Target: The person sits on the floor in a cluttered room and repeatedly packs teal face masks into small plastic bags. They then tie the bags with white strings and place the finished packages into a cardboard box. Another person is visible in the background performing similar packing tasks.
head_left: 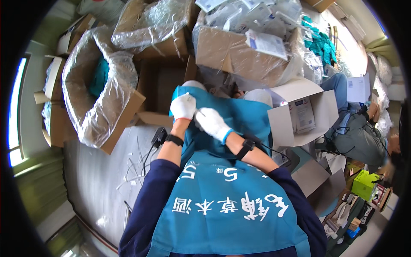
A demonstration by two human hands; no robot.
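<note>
Both my hands wear white knitted gloves and meet over my lap, in front of the teal apron. My left hand is closed, with its thumb side toward the top. Close beside it, slightly nearer and to the right, my right hand has its fingers curled in toward the left one. Whatever the fingers pinch is too small or too hidden to name. Teal cloth spreads beneath both hands across my knees.
Ahead stands a brown carton; left of it, a plastic-lined carton holds teal material. A larger carton overflows with clear-wrapped packets. An open white box with packets is at my right, near another person.
</note>
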